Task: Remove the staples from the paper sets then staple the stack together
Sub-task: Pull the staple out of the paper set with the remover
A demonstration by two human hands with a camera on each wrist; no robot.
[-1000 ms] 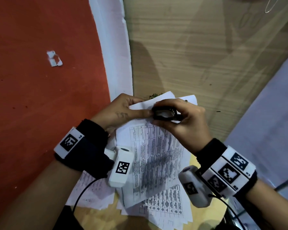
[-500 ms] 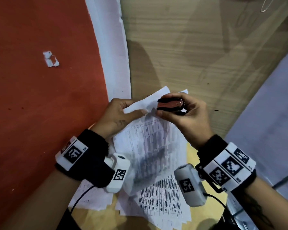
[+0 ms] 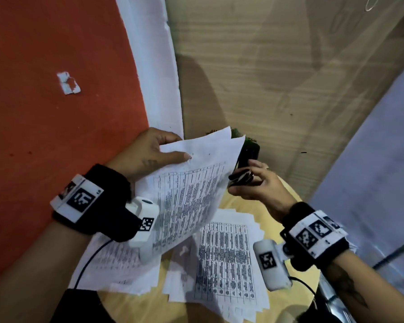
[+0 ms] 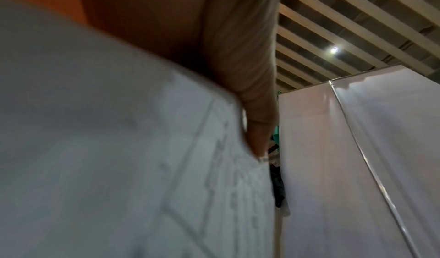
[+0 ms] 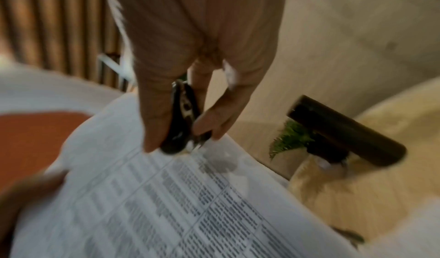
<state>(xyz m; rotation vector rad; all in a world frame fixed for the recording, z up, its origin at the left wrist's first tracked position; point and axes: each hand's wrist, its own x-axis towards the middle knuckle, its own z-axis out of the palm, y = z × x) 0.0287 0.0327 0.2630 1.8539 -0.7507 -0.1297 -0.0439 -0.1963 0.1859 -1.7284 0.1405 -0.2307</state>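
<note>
L hand (image 3: 147, 155) pinches paper set (image 3: 187, 194) (raised); R hand (image 3: 254, 185) grips staple remover (image 3: 240, 177).

Carrying everything: a round, pale wooden table (image 3: 287, 201). Lying directly on it, two loose heaps of printed sheets (image 3: 226, 264), fanning out and overlapping, one spreading toward the left edge (image 3: 107, 259). Standing at the far side, a small dark pot (image 5: 345, 128) with a green plant (image 5: 289, 139), partly hiding behind lifted pages in the head view. Showing below the table, a wood-look floor (image 3: 278, 66) bordering an orange area (image 3: 56, 124) bearing a small torn white scrap (image 3: 68, 82).
</note>
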